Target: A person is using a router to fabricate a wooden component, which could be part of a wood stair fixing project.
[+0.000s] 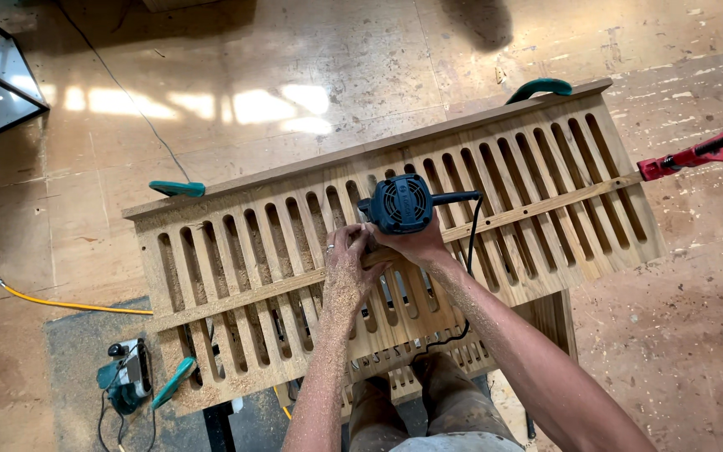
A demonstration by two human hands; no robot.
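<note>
Sawdust-strewn plywood floor (pixel 236 75) spreads around the surface, a narrow stand (pixel 556 322) that carries a long slotted wooden panel (pixel 236 251). I stand over it, dust-covered trousers showing at the bottom edge of the view.

Both my hands close on a dark blue hand router (pixel 402 203), which sits upright on the panel just past its middle, right where my forearms meet. My left hand (pixel 350 259), coated in sawdust and wearing a ring, wraps its fingers around the tool's lower body from the near left side. My right hand (pixel 418 244) cups the base from the near right; its fingertips are hidden behind the tool, so I cannot tell exactly how they sit. Neither hand is nearer than the other; the router lies straight ahead of both.

The panel's long axis runs left to right across my view, rising slightly toward the right. Its slots run crosswise, from me toward the far edge. A thin wooden strip (pixel 546 205) lies along the long axis, across the slots, and the router stands touching its far side. The router's round vented cap faces up at me, and its cord (pixel 470 251) leaves to the right, then drops through a slot.

Teal clamps (pixel 176 188) hold the far edge, a red clamp (pixel 700 153) sits well apart to the right, and a belt sander (pixel 127 377) rests on the floor at lower left.
</note>
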